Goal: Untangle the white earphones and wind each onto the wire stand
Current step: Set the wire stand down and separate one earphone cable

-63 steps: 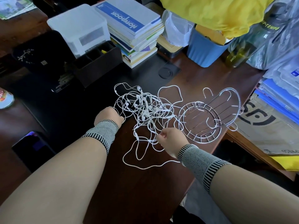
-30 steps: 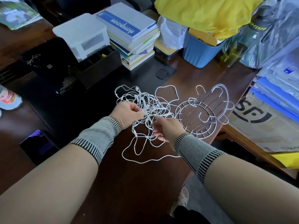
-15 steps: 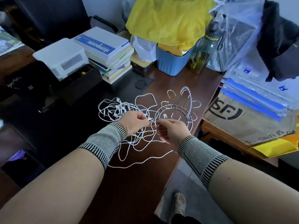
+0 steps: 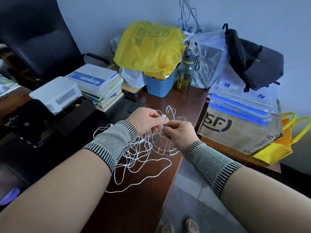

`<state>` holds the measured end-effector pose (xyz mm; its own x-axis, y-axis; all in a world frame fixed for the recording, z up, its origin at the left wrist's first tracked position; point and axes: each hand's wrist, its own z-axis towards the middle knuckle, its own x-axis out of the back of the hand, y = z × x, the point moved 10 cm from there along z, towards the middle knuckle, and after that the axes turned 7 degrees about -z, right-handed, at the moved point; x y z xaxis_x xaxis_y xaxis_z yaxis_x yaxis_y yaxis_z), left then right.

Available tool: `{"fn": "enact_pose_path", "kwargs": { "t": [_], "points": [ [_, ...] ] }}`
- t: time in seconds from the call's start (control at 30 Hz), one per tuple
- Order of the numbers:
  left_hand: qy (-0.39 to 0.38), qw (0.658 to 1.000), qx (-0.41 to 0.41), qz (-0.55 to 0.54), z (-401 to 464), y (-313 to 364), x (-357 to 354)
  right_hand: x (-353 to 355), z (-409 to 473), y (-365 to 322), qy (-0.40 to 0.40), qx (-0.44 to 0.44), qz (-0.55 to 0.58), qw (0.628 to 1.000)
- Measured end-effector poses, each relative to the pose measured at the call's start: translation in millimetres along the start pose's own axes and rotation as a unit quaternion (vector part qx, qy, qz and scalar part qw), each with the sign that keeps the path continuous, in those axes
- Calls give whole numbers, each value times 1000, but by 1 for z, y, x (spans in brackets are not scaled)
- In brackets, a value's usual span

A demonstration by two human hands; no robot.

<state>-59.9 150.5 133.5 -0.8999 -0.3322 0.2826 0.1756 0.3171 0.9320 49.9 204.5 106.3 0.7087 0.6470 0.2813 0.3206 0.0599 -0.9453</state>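
I am barely into this job. In the middle of the frame my left hand [image 4: 148, 121] has its fingers curled, pinching a small white earbud [image 4: 163, 116] between thumb and fingertips, and my right hand [image 4: 180, 132] sits just beside it, fingers closed on a strand of cord running between the two hands. Both are raised a little above the desk [image 4: 138, 207], working one end free. The white earphones [image 4: 139, 158] are otherwise a single loose snarl: loops hang from my hands and spill across the brown desk top below centre, with one long strand trailing toward the lower middle of the frame and a few loops showing past my left wristband [image 4: 111, 142]. I cannot count how many sets are in the knot. The wire stand [image 4: 165, 148] lies just behind and under my hands, at the near right edge of the desk, its curved rim showing below my right hand and a coiled hook poking up above my fingers. I see no cord wound on it, though my hands hide much of it, and some strands seem to lie over its rim. So I judge that nothing is finished: I have one earbud end in hand, and separating each set and winding every one is left to do.
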Motion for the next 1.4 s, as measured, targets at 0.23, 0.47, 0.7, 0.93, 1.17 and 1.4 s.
{"fn": "enact_pose_path", "kwargs": {
  "t": [0.23,0.47,0.7,0.93,1.17,1.4],
  "points": [
    [51,997,-55,1,7,42,-4,17,-6,-18,-40,-29,167,985],
    [42,998,0,-47,10,53,-14,42,-3,-33,3,-40,246,968],
    [-8,1000,-6,-6,-4,61,-19,75,0,-35,82,-70,330,938],
    [42,998,-40,-7,5,115,44,97,12,-79,122,-42,415,901],
    [202,908,-47,363,2,132,109,121,15,-47,227,-97,317,916],
    [317,900,-14,299,-5,117,137,100,25,-35,194,-114,252,941]
  ]
}}
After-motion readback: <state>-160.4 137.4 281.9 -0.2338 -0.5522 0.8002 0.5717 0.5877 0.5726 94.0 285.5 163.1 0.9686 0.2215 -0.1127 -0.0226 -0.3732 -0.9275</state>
